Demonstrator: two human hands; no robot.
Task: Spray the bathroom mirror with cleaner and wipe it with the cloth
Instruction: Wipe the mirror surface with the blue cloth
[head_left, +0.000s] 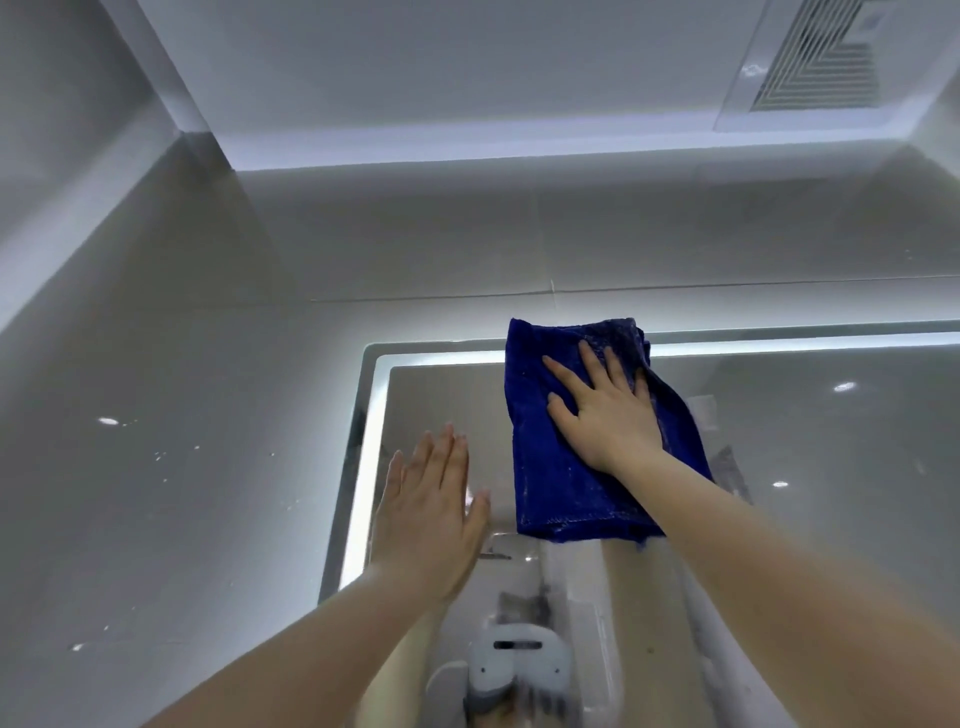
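The bathroom mirror (810, 441) with a lit white border fills the lower right of the view. A dark blue cloth (540, 436) lies flat against the glass at the mirror's top edge. My right hand (602, 410) presses on the cloth with straight, spread fingers. My left hand (431, 514) is held up flat with straight fingers near the mirror's left edge, holding nothing; whether it touches the glass I cannot tell. No spray bottle is in view.
Glossy grey wall tiles (182, 415) surround the mirror to the left and above. A ceiling vent (826, 57) sits at the top right. The mirror reflects my arms and a white head-worn device (514, 660) at the bottom.
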